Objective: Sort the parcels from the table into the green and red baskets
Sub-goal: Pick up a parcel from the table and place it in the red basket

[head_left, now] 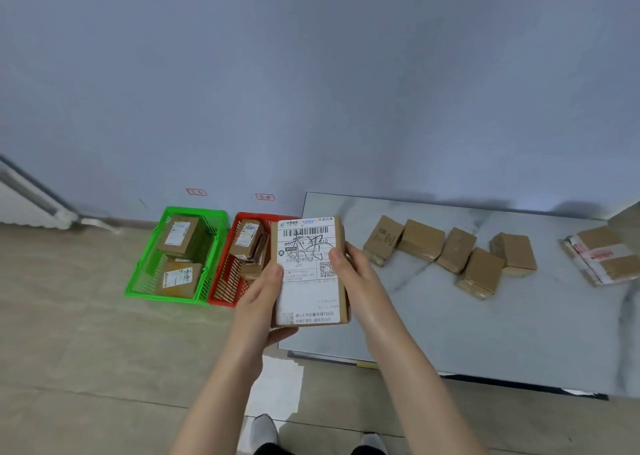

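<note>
Pale blue wall and beige floor tiles surround a grey marble-patterned desk [519, 333] at right. Both hands clasp a brown cardboard parcel with a white shipping label [310, 274] above the desk's left edge. The left hand [263, 298] grips its left side and the right hand [356, 267] its right side. Five plain brown parcels [456, 250] and a taped parcel [604, 255] lie on the desk. On the floor, a green plastic basket [194, 209] holds two labelled boxes [180, 238]. A red plastic basket [221, 281] just beside it holds several more.
</note>
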